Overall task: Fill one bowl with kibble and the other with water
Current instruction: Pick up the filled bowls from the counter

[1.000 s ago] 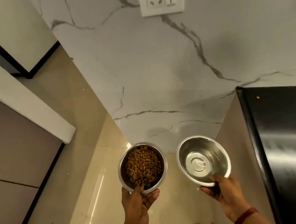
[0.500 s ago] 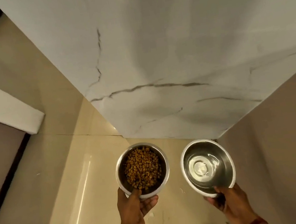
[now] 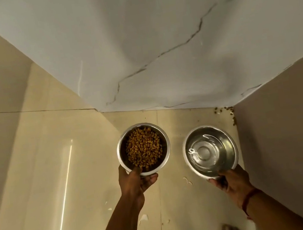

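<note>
Steel bowls (image 3: 123,154), 1 in each hand (image 3: 132,184)

Taken from a single wide-angle camera worn on the head, tilted steeply down and forward toward a floor (image 3: 37,171) corner below a marble wall (image 3: 154,35); set close above the left hand (image 3: 135,184) and right hand (image 3: 233,181), low in frame.
</note>
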